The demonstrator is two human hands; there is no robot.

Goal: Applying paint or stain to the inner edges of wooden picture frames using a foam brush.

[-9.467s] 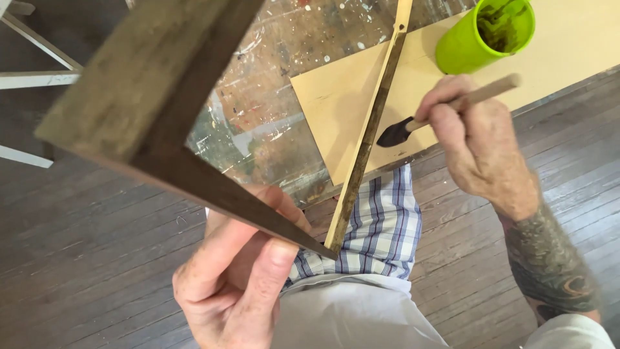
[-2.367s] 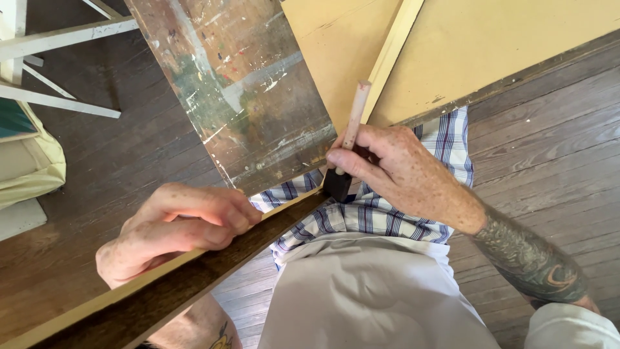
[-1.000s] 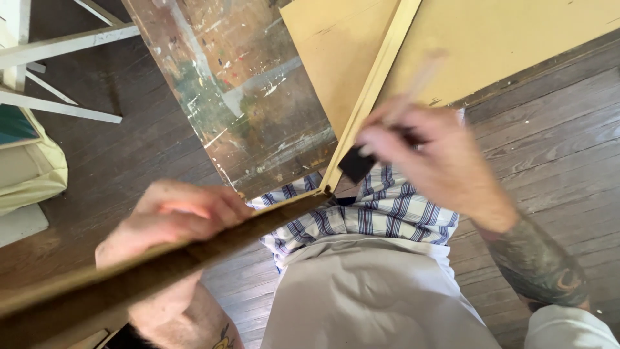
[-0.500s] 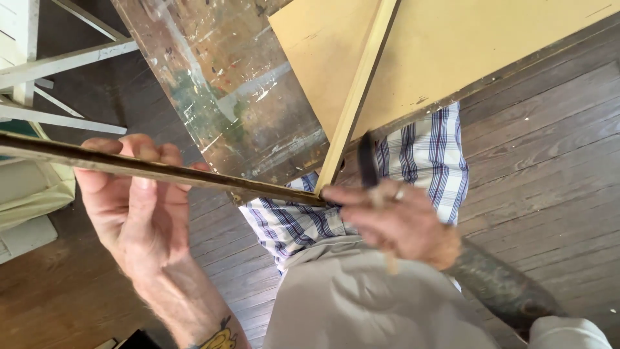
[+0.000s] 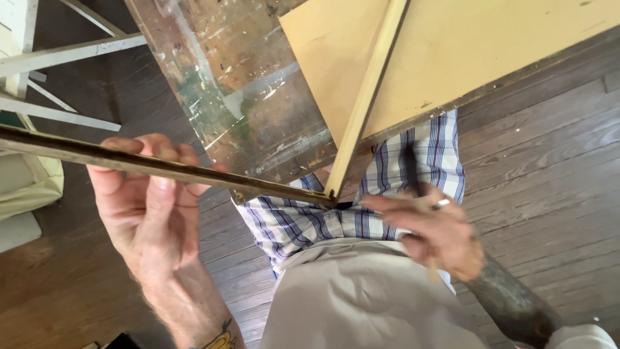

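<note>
Looking down from the head camera, a person stands at a paint-spattered wooden table (image 5: 239,110) on a dark plank floor (image 5: 549,161). The left hand (image 5: 152,207) is raised with its palm toward the camera and its fingers curled around a long, thin, dark-stained wooden frame rail (image 5: 161,169), grasping it from behind. This rail runs from the left edge of the view toward the middle, where it meets a pale, unstained wooden frame rail (image 5: 367,97) at a corner just in front of the person's blue and white checked shirt (image 5: 310,220). The pale rail slants up and to the right, lying across a flat tan board (image 5: 465,52) that rests on the table.

The right hand (image 5: 429,229), blurred by motion, sits below and right of that corner, close to the shirt. Its fingers are closed around a small brush with a dark head and light handle (image 5: 413,178); the dark head points up, over the shirt. A ring shows on one finger, and the forearm is tattooed.

At the far left are white wooden slats (image 5: 58,55) and a pale yellow cloth bag (image 5: 29,187).
</note>
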